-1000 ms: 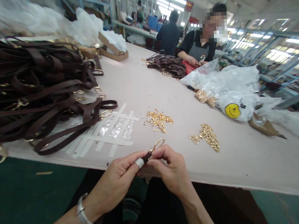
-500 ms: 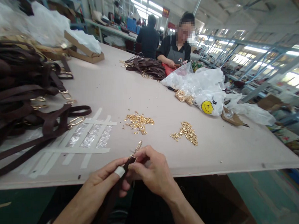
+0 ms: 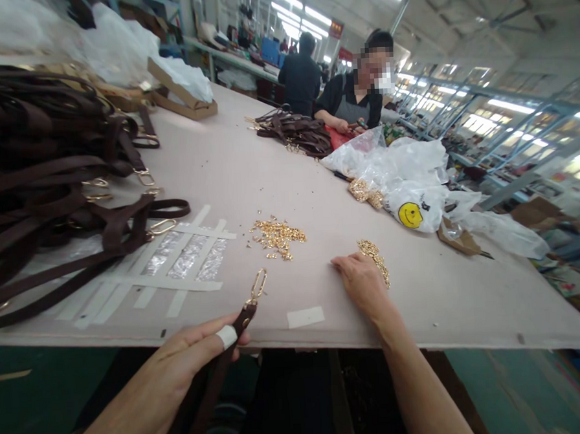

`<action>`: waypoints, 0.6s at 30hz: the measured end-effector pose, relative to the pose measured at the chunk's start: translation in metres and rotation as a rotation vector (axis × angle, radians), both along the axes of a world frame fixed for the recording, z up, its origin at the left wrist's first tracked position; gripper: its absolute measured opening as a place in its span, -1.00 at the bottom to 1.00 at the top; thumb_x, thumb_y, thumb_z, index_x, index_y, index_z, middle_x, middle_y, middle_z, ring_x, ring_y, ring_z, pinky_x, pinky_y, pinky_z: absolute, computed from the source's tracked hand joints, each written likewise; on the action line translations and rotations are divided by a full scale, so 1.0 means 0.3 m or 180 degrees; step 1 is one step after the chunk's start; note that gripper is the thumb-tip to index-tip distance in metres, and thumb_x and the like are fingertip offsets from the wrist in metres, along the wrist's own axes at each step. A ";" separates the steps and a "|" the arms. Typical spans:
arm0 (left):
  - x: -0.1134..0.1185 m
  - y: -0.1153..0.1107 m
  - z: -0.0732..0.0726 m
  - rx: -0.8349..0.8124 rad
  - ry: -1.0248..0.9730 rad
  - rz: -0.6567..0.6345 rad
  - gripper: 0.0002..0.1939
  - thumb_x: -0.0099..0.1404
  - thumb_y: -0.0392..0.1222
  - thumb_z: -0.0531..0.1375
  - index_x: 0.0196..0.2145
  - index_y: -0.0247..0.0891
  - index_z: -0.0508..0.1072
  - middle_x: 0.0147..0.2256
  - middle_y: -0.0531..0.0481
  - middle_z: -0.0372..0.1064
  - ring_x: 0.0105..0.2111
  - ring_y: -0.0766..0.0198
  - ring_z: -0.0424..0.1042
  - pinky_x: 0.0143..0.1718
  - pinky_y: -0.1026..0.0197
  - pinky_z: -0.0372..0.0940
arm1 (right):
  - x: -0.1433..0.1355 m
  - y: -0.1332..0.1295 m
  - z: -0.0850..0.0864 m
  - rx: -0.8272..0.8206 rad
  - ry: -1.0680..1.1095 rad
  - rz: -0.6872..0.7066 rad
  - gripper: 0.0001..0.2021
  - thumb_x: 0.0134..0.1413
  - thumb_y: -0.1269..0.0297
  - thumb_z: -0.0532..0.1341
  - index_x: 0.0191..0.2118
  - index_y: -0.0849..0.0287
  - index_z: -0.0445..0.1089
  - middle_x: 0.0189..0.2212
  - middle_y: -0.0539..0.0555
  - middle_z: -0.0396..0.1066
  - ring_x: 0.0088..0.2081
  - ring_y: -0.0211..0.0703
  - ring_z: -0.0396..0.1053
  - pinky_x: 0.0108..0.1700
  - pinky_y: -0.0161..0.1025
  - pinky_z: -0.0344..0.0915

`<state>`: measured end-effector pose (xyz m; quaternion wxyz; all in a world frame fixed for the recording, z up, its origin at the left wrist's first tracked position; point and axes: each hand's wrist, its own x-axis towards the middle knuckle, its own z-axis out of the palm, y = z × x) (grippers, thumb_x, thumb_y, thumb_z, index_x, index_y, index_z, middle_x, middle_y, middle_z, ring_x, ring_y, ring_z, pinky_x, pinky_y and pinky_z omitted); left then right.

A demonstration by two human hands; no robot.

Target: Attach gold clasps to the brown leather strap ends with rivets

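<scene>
My left hand (image 3: 195, 355) is closed round a dark brown leather strap (image 3: 229, 350), with white tape on one finger. A gold clasp (image 3: 259, 284) hangs off the strap's upper end, and a small gold stud (image 3: 245, 322) shows just below it. Over on the right, my right hand (image 3: 364, 281) lies at a pile of small gold ring-like pieces (image 3: 377, 258) and hides its left part. Its visible fingers are stretched to the left and look apart; the fingertips are partly hidden. Small gold studs (image 3: 277, 236) lie scattered between the two hands, farther back.
Brown straps with gold clasps (image 3: 48, 152) are heaped at left beside taped plastic (image 3: 182, 258). A tape strip (image 3: 305, 317) lies near the table's front edge. Plastic bags (image 3: 409, 178) stand at right. Across the table, a co-worker (image 3: 354, 100) works beside more straps (image 3: 295, 129).
My right hand has left the strap and moved right to the ring-like pieces. The left hand still holds the strap, where a gold stud now shows. The tape strip has come into sight.
</scene>
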<state>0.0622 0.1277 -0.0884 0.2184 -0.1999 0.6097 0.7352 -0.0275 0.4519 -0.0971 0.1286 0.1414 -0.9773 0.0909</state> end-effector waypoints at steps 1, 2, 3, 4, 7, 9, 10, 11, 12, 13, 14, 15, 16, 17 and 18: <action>-0.001 0.000 0.016 0.0132 -0.0025 -0.0087 -0.66 0.16 -0.06 0.34 -0.13 -0.23 0.62 -0.20 -0.10 0.60 -0.15 0.07 0.54 -0.13 0.19 0.44 | -0.004 0.001 0.004 0.0028 -0.0030 0.0049 -0.75 0.26 0.40 0.09 -0.14 0.09 0.51 -0.34 0.15 0.53 -0.20 -0.02 0.37 -0.06 -0.10 0.27; -0.003 0.000 0.031 0.0264 -0.0016 -0.0179 -0.66 0.16 -0.10 0.34 -0.10 -0.22 0.60 -0.20 -0.08 0.60 -0.16 0.09 0.55 -0.11 0.19 0.43 | -0.008 0.004 0.010 0.0031 -0.0064 0.0104 -0.76 0.25 0.40 0.09 -0.16 0.08 0.52 -0.34 0.15 0.53 -0.20 -0.02 0.37 -0.07 -0.10 0.27; -0.005 0.000 0.045 0.0383 0.0035 -0.0262 -0.65 0.16 -0.14 0.34 -0.08 -0.21 0.59 -0.19 -0.06 0.60 -0.17 0.12 0.55 -0.10 0.19 0.42 | -0.013 0.010 0.016 0.0011 -0.0094 0.0154 -0.76 0.23 0.41 0.10 -0.17 0.08 0.52 -0.33 0.14 0.53 -0.20 -0.02 0.38 -0.07 -0.10 0.28; -0.007 0.002 0.058 0.0480 0.0111 -0.0320 -0.63 0.14 -0.19 0.35 -0.06 -0.20 0.58 -0.18 -0.05 0.60 -0.18 0.15 0.54 -0.09 0.20 0.41 | -0.019 0.016 0.022 -0.0031 -0.0116 0.0189 -0.77 0.21 0.41 0.11 -0.19 0.09 0.52 -0.33 0.14 0.53 -0.20 -0.02 0.38 -0.08 -0.10 0.28; -0.017 0.011 0.078 0.0707 0.0407 -0.0498 -0.64 0.11 -0.29 0.36 -0.09 -0.24 0.57 -0.18 -0.04 0.58 -0.18 0.19 0.52 -0.09 0.22 0.37 | -0.025 0.021 0.035 -0.0262 -0.0105 0.0176 -0.83 0.13 0.40 0.15 -0.26 0.12 0.50 -0.36 0.13 0.52 -0.24 -0.01 0.40 -0.14 -0.08 0.31; -0.024 0.020 0.076 0.0690 0.0544 -0.0449 -0.75 0.10 -0.31 0.35 -0.20 -0.28 0.59 -0.27 -0.02 0.58 -0.27 0.24 0.51 -0.18 0.26 0.37 | -0.003 -0.012 0.038 -0.0453 -0.0043 0.0093 -0.87 0.13 0.36 0.16 -0.27 0.14 0.47 -0.38 0.12 0.51 -0.31 -0.04 0.42 -0.20 -0.09 0.33; -0.028 0.025 0.071 0.0623 0.0598 -0.0400 -0.79 0.09 -0.31 0.36 -0.25 -0.29 0.58 -0.32 0.01 0.56 -0.34 0.28 0.49 -0.26 0.28 0.36 | 0.019 -0.044 0.038 -0.0613 -0.0019 0.0063 -0.88 0.15 0.33 0.16 -0.26 0.15 0.45 -0.39 0.10 0.50 -0.34 -0.07 0.42 -0.23 -0.12 0.35; -0.032 0.030 0.063 0.0532 0.0647 -0.0357 -0.82 0.09 -0.31 0.36 -0.29 -0.30 0.58 -0.37 0.03 0.54 -0.40 0.32 0.46 -0.32 0.31 0.34 | 0.049 -0.087 0.037 -0.0890 -0.0013 0.0055 -0.90 0.16 0.30 0.18 -0.25 0.15 0.42 -0.38 0.08 0.50 -0.35 -0.10 0.43 -0.25 -0.14 0.36; -0.036 0.034 0.055 0.0436 0.0695 -0.0324 -0.83 0.09 -0.31 0.35 -0.30 -0.31 0.57 -0.40 0.05 0.51 -0.44 0.35 0.43 -0.38 0.32 0.31 | 0.085 -0.137 0.036 -0.1259 -0.0029 0.0077 -0.91 0.17 0.27 0.19 -0.24 0.14 0.40 -0.38 0.06 0.49 -0.35 -0.14 0.43 -0.25 -0.18 0.38; -0.039 0.038 0.045 0.0361 0.0745 -0.0305 -0.83 0.09 -0.31 0.35 -0.29 -0.31 0.56 -0.40 0.05 0.50 -0.46 0.36 0.41 -0.40 0.33 0.30 | 0.124 -0.194 0.034 -0.1751 -0.0080 0.0133 -0.91 0.17 0.26 0.22 -0.24 0.13 0.38 -0.36 0.04 0.48 -0.34 -0.16 0.44 -0.24 -0.20 0.39; -0.041 0.041 0.036 0.0323 0.0789 -0.0296 -0.82 0.10 -0.31 0.34 -0.27 -0.30 0.55 -0.38 0.05 0.50 -0.45 0.35 0.41 -0.40 0.32 0.30 | 0.163 -0.253 0.032 -0.2262 -0.0137 0.0220 -0.92 0.16 0.27 0.25 -0.24 0.11 0.37 -0.35 0.02 0.47 -0.31 -0.17 0.45 -0.22 -0.22 0.39; -0.043 0.044 0.029 0.0315 0.0828 -0.0288 -0.81 0.11 -0.30 0.34 -0.26 -0.30 0.54 -0.36 0.03 0.51 -0.42 0.33 0.43 -0.37 0.30 0.32 | 0.199 -0.310 0.029 -0.2631 -0.0203 0.0341 -0.93 0.15 0.30 0.26 -0.24 0.10 0.37 -0.34 0.01 0.47 -0.27 -0.18 0.45 -0.19 -0.23 0.39; -0.044 0.046 0.023 0.0329 0.0869 -0.0283 -0.82 0.13 -0.29 0.33 -0.25 -0.30 0.54 -0.34 0.02 0.51 -0.38 0.30 0.45 -0.33 0.28 0.34 | 0.229 -0.362 0.026 -0.2885 -0.0253 0.0474 -0.93 0.15 0.35 0.26 -0.24 0.08 0.37 -0.33 -0.01 0.46 -0.25 -0.20 0.44 -0.17 -0.25 0.38; -0.044 0.047 0.020 0.0351 0.0913 -0.0294 -0.82 0.14 -0.28 0.33 -0.25 -0.30 0.53 -0.33 0.02 0.51 -0.35 0.28 0.46 -0.29 0.25 0.36 | 0.253 -0.407 0.023 -0.2984 -0.0274 0.0596 -0.91 0.15 0.39 0.25 -0.23 0.06 0.37 -0.32 -0.02 0.45 -0.23 -0.21 0.44 -0.15 -0.26 0.37; -0.044 0.048 0.019 0.0363 0.0970 -0.0303 -0.83 0.15 -0.26 0.33 -0.25 -0.29 0.53 -0.32 0.01 0.52 -0.32 0.26 0.47 -0.25 0.23 0.37 | 0.269 -0.443 0.020 -0.2997 -0.0268 0.0684 -0.88 0.16 0.43 0.24 -0.22 0.05 0.38 -0.30 -0.03 0.45 -0.22 -0.23 0.43 -0.14 -0.27 0.36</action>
